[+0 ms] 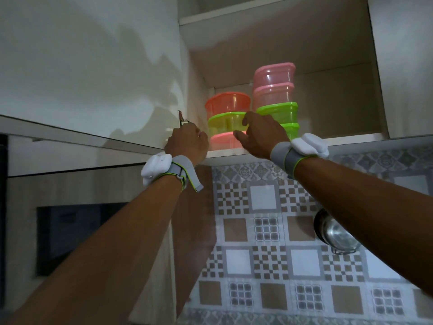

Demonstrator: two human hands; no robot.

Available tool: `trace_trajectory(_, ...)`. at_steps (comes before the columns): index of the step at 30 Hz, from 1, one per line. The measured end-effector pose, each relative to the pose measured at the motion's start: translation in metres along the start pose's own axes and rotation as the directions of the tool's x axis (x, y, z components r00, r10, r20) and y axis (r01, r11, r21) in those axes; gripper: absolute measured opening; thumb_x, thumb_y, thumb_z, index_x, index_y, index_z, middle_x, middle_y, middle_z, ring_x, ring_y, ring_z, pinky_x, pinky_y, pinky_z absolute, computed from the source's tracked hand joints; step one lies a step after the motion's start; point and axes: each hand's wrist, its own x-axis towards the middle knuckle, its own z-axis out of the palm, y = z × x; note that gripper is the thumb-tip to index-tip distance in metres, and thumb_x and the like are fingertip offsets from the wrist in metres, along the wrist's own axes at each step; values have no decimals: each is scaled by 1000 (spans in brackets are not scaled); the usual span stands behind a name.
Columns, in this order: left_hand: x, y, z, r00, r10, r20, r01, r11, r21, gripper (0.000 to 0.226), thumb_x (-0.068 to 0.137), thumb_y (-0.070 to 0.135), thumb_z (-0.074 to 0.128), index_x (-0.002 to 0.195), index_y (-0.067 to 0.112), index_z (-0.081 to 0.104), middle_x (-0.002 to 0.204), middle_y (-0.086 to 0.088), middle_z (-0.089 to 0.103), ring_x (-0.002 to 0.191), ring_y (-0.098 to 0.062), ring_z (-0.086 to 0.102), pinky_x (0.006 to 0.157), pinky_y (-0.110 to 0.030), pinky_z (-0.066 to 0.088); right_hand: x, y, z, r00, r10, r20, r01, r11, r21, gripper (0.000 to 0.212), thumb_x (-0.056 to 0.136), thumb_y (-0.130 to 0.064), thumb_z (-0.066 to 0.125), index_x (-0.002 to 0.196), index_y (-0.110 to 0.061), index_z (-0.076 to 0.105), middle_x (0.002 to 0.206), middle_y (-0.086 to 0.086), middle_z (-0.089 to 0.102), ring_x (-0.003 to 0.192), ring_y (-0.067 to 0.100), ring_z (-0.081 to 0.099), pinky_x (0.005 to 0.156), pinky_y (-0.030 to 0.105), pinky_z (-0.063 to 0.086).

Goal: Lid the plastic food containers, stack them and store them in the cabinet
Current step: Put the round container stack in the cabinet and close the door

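Both forearms reach up from the bottom of the view, each with a padded wristband. Two stacks of lidded plastic containers stand on the cabinet shelf (225,154): a shorter stack (226,118) at left, a taller stack (275,99) just beside it. These look light, empty and slick, likely to slide or topple, so hold low on the sides. The left hand (187,143) curls round the cabinet door (93,78) edge near the hinge. The right hand (260,134) rests loosely spread against the shorter stack, gripping nothing.
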Motion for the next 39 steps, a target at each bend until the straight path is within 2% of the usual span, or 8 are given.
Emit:
trace_trajectory(7, -71, -1, -93, 983, -170, -71, 159, 977, -139, 23, 92, 26, 49, 87, 12, 66, 107, -17, 71, 102, -38, 65, 83, -33, 51, -53, -43, -71, 991, -133, -12, 133, 976, 170, 41, 92, -47, 54, 120, -17, 52, 112, 12, 67, 112, 36, 55, 89, 40, 47)
trace_trajectory(12, -115, -6, -158, 943, -330, -30, 281, 843, -458, 17, 94, 15, 57, 98, 5, 70, 105, -17, 74, 99, -34, 70, 97, -39, 56, -91, -86, -121, 979, -204, -21, 201, 933, 298, 41, 92, -53, 52, 107, -15, 58, 108, 12, 66, 106, 35, 57, 81, 37, 45)
trace_trajectory(17, -160, -5, -212, 935, -353, 29, 266, 646, -716, 19, 97, -1, 51, 91, 12, 63, 97, -12, 64, 72, -20, 62, 52, -15, 48, -108, -140, -160, 957, -291, -9, 270, 876, 401, 47, 93, -59, 49, 97, -14, 61, 102, 7, 67, 100, 31, 58, 82, 40, 49)
trace_trajectory(24, -187, -40, -293, 845, -532, 48, 397, 565, -723, 37, 103, 8, 30, 84, 13, 61, 88, -5, 63, 74, -19, 61, 67, -27, 43, -121, -231, -199, 911, -409, 59, 327, 801, 502, 65, 91, -70, 41, 93, -8, 61, 100, 10, 64, 99, 31, 54, 83, 42, 50)
trace_trajectory(30, -191, -51, -324, 878, -433, 201, 413, 476, -777, 52, 105, 50, 30, 112, 11, 63, 108, -12, 69, 93, -26, 68, 95, -39, 51, -121, -287, -209, 909, -416, 21, 329, 748, 577, 66, 89, -76, 29, 64, -16, 44, 73, 5, 54, 77, 28, 54, 64, 35, 40)
trace_trajectory(33, -186, -52, -330, 889, -349, 296, 436, 449, -780, 67, 100, 64, 26, 125, 12, 60, 116, -13, 70, 99, -28, 69, 93, -40, 52, -119, -317, -217, 905, -425, 32, 334, 754, 565, 69, 88, -78, 26, 66, -16, 47, 73, 6, 54, 74, 28, 54, 64, 34, 40)
trace_trajectory(36, -184, -56, -329, 875, -280, 396, 476, 344, -809, 61, 100, 62, 30, 112, 10, 61, 103, -11, 72, 93, -28, 72, 88, -40, 54, -115, -327, -218, 885, -460, 70, 370, 788, 493, 79, 88, -75, 16, 89, -10, 60, 74, 6, 50, 74, 28, 53, 66, 35, 41)
trace_trajectory(39, -180, -65, -323, 841, -186, 509, 541, 247, -804, 62, 97, 65, 34, 112, 10, 58, 97, -10, 75, 88, -27, 76, 83, -39, 56, -115, -319, -220, 893, -444, 76, 353, 794, 495, 74, 92, -72, 18, 78, -7, 52, 68, 5, 46, 75, 29, 50, 68, 36, 40)
